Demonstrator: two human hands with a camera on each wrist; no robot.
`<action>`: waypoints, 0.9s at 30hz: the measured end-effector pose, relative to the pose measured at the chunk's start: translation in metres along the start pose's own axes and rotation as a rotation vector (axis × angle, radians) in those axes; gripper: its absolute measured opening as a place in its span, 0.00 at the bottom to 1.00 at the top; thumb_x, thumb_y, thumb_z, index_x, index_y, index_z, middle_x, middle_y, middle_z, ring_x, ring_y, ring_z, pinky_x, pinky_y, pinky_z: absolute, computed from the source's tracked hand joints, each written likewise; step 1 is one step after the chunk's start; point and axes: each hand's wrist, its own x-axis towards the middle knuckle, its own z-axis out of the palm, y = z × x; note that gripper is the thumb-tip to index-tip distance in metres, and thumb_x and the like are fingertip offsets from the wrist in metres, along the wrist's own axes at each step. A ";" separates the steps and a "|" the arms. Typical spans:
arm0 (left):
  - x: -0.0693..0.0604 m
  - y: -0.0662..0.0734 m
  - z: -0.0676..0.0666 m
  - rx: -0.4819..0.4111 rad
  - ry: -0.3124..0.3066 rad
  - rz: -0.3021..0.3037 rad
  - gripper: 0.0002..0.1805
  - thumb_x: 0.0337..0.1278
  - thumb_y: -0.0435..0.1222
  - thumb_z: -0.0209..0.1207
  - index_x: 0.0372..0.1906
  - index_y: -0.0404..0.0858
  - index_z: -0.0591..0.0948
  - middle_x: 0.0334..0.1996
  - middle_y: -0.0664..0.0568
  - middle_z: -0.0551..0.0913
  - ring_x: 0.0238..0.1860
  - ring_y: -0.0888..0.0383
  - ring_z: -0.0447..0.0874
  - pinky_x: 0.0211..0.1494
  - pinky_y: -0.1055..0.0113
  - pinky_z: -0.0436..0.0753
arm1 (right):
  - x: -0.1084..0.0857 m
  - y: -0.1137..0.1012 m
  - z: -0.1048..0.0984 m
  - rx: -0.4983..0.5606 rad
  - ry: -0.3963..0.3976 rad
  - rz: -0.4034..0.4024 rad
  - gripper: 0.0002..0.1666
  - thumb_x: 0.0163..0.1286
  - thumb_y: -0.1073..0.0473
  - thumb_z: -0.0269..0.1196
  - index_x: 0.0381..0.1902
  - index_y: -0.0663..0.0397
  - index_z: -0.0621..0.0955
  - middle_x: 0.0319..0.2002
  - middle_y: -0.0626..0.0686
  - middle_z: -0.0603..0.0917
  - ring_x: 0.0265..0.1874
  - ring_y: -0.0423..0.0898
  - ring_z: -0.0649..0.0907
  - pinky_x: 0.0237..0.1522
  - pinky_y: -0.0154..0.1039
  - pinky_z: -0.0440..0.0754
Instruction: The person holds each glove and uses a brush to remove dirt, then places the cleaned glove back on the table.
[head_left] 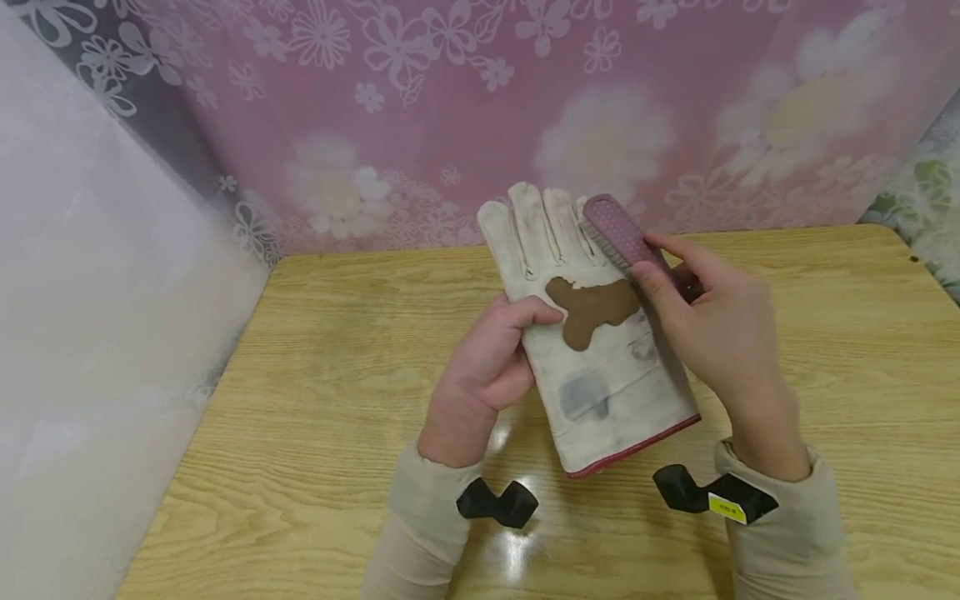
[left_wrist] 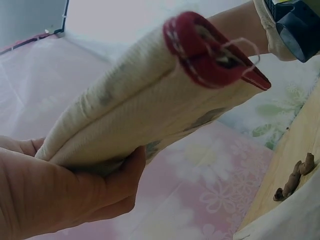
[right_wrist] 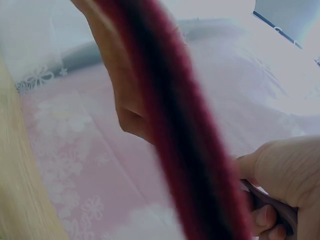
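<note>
A whitish work glove (head_left: 543, 354) with a dark red cuff edge is held up above the table in the head view, fingers pointing away. My left hand (head_left: 483, 358) grips its left side, thumb across the front. On the glove is a flat brown patch (head_left: 596, 304), with grey smudges below it. My right hand (head_left: 720, 325) pinches a mauve dotted brush (head_left: 617, 229), bristles turned toward the glove by its little-finger side; whether they touch is unclear. The cuff (left_wrist: 200, 60) gapes in the left wrist view; in the right wrist view its blurred edge covers part of the scene.
A wood-grain table (head_left: 337, 358) lies below, with a pink flowered cloth (head_left: 465, 125) behind it. Black wrist mounts (head_left: 497, 502) sit by both sleeves. In the left wrist view a brown lumpy thing (left_wrist: 295, 177) shows at the lower right; its kind is unclear.
</note>
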 end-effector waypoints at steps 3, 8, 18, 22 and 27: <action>0.000 0.001 0.000 -0.006 0.003 0.007 0.22 0.56 0.21 0.42 0.54 0.36 0.72 0.45 0.52 0.80 0.47 0.60 0.81 0.52 0.67 0.80 | 0.000 -0.001 -0.002 0.002 0.020 -0.009 0.21 0.64 0.63 0.69 0.56 0.54 0.84 0.22 0.58 0.83 0.20 0.23 0.72 0.25 0.20 0.67; 0.000 0.001 0.000 -0.008 -0.006 0.003 0.21 0.56 0.21 0.41 0.53 0.37 0.72 0.45 0.52 0.79 0.47 0.60 0.81 0.52 0.67 0.80 | -0.002 -0.011 -0.002 0.055 -0.014 -0.092 0.23 0.61 0.67 0.70 0.55 0.55 0.85 0.23 0.54 0.84 0.20 0.28 0.74 0.25 0.21 0.68; 0.000 0.002 0.000 0.010 -0.025 0.011 0.23 0.56 0.21 0.40 0.56 0.36 0.69 0.47 0.52 0.77 0.50 0.60 0.78 0.53 0.67 0.78 | -0.006 -0.028 0.009 0.131 -0.109 -0.274 0.27 0.56 0.71 0.72 0.55 0.56 0.84 0.39 0.54 0.89 0.27 0.38 0.78 0.33 0.25 0.71; -0.001 0.003 0.000 0.026 -0.070 0.015 0.26 0.55 0.21 0.39 0.61 0.35 0.67 0.49 0.52 0.75 0.52 0.59 0.77 0.56 0.67 0.77 | -0.006 -0.025 0.011 0.154 -0.117 -0.212 0.26 0.58 0.72 0.70 0.56 0.56 0.84 0.32 0.53 0.87 0.23 0.36 0.77 0.29 0.25 0.70; -0.002 0.003 0.001 0.049 -0.090 0.016 0.29 0.52 0.21 0.39 0.62 0.35 0.66 0.50 0.52 0.75 0.52 0.59 0.77 0.56 0.65 0.76 | -0.002 -0.011 0.013 0.198 -0.087 -0.114 0.24 0.61 0.72 0.68 0.56 0.58 0.83 0.25 0.53 0.84 0.20 0.30 0.76 0.25 0.23 0.71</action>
